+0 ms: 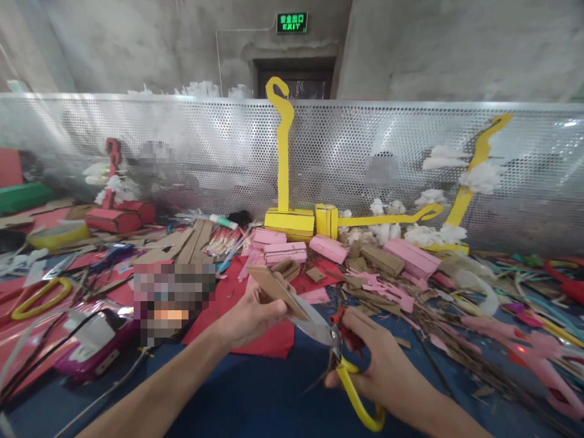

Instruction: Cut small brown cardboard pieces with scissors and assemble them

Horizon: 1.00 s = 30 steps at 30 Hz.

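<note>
My left hand (255,316) pinches a small flat piece of brown cardboard (276,293) between thumb and fingers. My right hand (371,350) is wrapped round the handles of a pair of scissors (335,334); one handle is yellow, the other looks red. The scissor blades are spread, and the cardboard's right edge lies between them. Below the hands, a sheet of red paper (274,340) covers part of the blue tabletop (255,401). Just beyond sit small pink paper-covered boxes (285,252) and a brown cardboard box (382,260).
Yellow hook-topped cutouts (283,158) on box bases stand against a perforated metal screen (205,152). A pink glue gun (515,344) lies at right among cardboard scraps. A purple power strip (98,350) with cables is at left, near yellow-handled scissors (43,298). A red hooked piece (116,219) stands back left.
</note>
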### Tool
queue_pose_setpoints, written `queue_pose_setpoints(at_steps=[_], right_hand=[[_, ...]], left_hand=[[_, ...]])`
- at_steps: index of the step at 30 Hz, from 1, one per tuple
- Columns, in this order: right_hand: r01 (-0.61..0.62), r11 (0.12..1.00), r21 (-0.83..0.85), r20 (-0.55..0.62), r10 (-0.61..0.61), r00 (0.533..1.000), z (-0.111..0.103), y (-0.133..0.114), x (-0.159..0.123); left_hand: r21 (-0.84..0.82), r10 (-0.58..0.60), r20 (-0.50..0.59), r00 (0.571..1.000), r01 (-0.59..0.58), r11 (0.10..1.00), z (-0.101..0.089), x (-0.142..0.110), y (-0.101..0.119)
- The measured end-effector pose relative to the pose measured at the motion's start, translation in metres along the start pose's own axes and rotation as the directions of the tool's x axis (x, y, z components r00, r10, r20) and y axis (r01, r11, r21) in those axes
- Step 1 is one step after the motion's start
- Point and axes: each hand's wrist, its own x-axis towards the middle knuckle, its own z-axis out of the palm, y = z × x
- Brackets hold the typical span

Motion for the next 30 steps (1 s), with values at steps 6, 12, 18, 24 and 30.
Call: queue_pose_setpoints(at_steps=[6,12,18,24,30], right_hand=[[0.004,1.000,-0.002,0.006,-0.004,1.000,0.003,0.003,-0.001],[0.029,0.999,0.022,0.003,-0.029,1.000,0.006,0.006,-0.001],[0.012,0.999,0.030,-0.005,-0.011,1.000,0.007,0.005,0.000],[0.009,0.998,0.063,-0.032,-0.007,0.999,0.008,0.005,0.001],[-0.006,0.995,0.101,-0.040,0.010,0.999,0.010,0.012,0.002]], left_hand=[[-0.002,0.001,-0.004,1.000,-0.001,1.000,-0.002,0.000,-0.001],[-0.008,-0.003,-0.024,1.000,0.003,1.000,0.000,0.000,0.000],[-0.023,-0.021,-0.042,0.999,0.020,1.000,0.002,0.000,0.001],[-0.033,-0.016,-0.034,0.999,0.015,0.999,0.001,0.001,0.000],[-0.050,-0.017,-0.021,1.000,0.016,0.999,-0.001,0.000,-0.001]])
